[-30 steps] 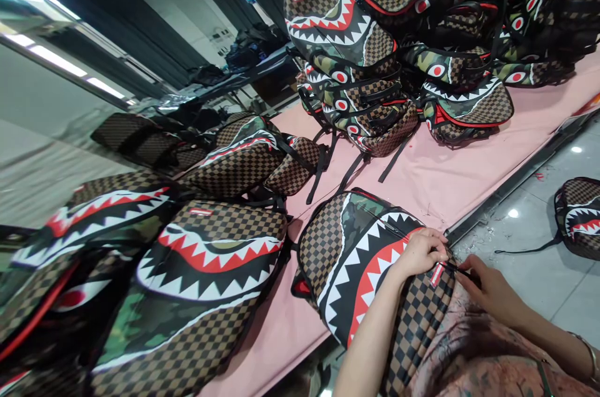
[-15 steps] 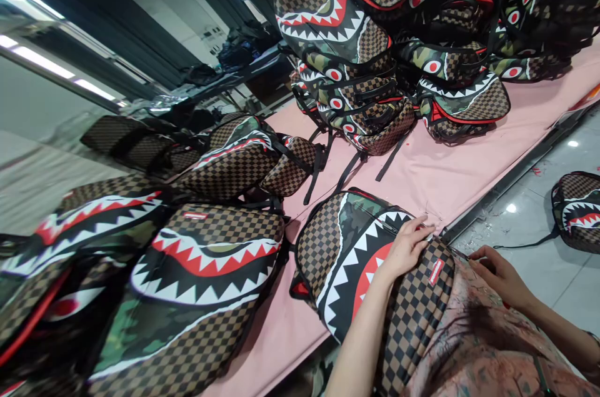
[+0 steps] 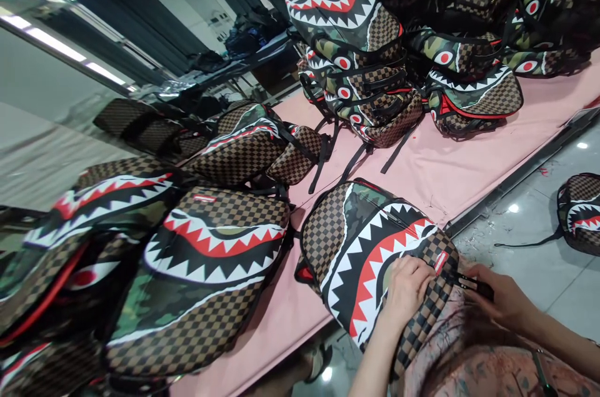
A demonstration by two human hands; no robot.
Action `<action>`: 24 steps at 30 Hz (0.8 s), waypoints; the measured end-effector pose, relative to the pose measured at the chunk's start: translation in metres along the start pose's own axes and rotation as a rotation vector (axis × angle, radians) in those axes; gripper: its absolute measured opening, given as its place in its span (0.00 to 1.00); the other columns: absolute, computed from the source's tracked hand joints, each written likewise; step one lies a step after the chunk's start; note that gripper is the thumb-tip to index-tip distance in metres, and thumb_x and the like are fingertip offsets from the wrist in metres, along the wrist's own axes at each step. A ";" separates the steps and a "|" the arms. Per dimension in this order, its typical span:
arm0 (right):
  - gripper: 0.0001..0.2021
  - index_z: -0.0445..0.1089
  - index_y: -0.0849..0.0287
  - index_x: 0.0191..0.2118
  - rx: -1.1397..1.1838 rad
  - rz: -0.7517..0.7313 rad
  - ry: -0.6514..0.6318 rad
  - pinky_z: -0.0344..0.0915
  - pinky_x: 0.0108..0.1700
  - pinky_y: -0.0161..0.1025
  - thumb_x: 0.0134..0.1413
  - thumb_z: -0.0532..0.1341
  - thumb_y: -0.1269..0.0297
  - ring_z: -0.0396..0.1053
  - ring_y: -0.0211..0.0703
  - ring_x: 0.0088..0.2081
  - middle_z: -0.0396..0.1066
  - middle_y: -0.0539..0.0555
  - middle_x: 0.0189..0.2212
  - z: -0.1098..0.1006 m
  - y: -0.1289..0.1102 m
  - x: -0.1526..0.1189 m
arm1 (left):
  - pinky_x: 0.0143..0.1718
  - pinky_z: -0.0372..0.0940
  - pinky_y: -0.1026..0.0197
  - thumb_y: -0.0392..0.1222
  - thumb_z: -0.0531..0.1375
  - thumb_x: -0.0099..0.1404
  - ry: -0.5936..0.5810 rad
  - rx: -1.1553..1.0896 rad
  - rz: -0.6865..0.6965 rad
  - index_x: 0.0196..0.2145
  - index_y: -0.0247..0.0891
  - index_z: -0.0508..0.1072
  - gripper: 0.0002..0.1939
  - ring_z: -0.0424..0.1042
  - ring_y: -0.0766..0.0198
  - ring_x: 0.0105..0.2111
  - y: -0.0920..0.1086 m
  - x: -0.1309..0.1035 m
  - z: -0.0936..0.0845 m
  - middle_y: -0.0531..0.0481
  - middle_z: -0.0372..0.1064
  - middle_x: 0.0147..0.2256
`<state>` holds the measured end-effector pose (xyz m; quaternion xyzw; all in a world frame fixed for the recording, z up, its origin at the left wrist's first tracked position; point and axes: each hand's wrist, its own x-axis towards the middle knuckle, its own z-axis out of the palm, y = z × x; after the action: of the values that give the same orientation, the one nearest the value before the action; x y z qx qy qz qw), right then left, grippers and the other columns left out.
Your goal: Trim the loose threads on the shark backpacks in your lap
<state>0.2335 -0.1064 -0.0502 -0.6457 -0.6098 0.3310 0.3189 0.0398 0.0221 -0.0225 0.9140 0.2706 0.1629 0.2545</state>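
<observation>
A backpack (image 3: pixel 375 259) with brown checks, camouflage and a printed shark mouth lies at the pink table's near edge, one end against my lap. My left hand (image 3: pixel 412 287) is on its checked part beside the red label, fingers bent and pressed together on the material. In my right hand (image 3: pixel 504 297) is a small black tool (image 3: pixel 474 285) that looks like thread snips, closed in my fingers. Its tip meets the backpack's edge close to the label. Part of the tool is hidden by my fingers.
Stacked shark-print backpacks (image 3: pixel 342 15) stand at the back of the pink table (image 3: pixel 450 178). More backpacks (image 3: pixel 201 272) lie along the left. One backpack (image 3: pixel 584 212) is on the tiled floor (image 3: pixel 525 284) at right, its strap stretched out. Thread scraps lie near the table edge.
My left hand has slid down the backpack toward me, and its fingers have bent. My right hand has come to the backpack's edge, and the black tool now shows in it. The view has shifted slightly.
</observation>
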 end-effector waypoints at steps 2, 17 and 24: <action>0.08 0.63 0.56 0.39 -0.109 -0.019 -0.008 0.63 0.31 0.37 0.55 0.52 0.62 0.69 0.43 0.31 0.71 0.52 0.32 0.007 -0.002 -0.002 | 0.35 0.57 0.60 0.38 0.52 0.63 0.061 0.010 0.005 0.33 0.39 0.72 0.09 0.64 0.64 0.33 -0.001 -0.004 0.005 0.49 0.68 0.31; 0.09 0.63 0.58 0.40 -0.218 -0.159 0.163 0.64 0.32 0.38 0.58 0.49 0.66 0.69 0.44 0.33 0.71 0.55 0.33 0.027 -0.012 0.010 | 0.37 0.58 0.58 0.34 0.52 0.62 0.228 -0.143 -0.064 0.31 0.37 0.70 0.07 0.65 0.63 0.34 0.007 -0.011 -0.002 0.48 0.68 0.31; 0.10 0.67 0.57 0.41 0.054 -0.180 0.247 0.65 0.41 0.38 0.53 0.59 0.61 0.67 0.42 0.39 0.70 0.54 0.36 -0.035 0.043 0.037 | 0.33 0.62 0.61 0.36 0.55 0.60 0.223 -0.405 -0.196 0.29 0.36 0.68 0.03 0.66 0.66 0.28 0.050 -0.026 0.007 0.50 0.67 0.25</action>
<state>0.2878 -0.0723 -0.0667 -0.6155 -0.6120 0.2356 0.4371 0.0431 -0.0321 -0.0047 0.7900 0.3464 0.2880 0.4159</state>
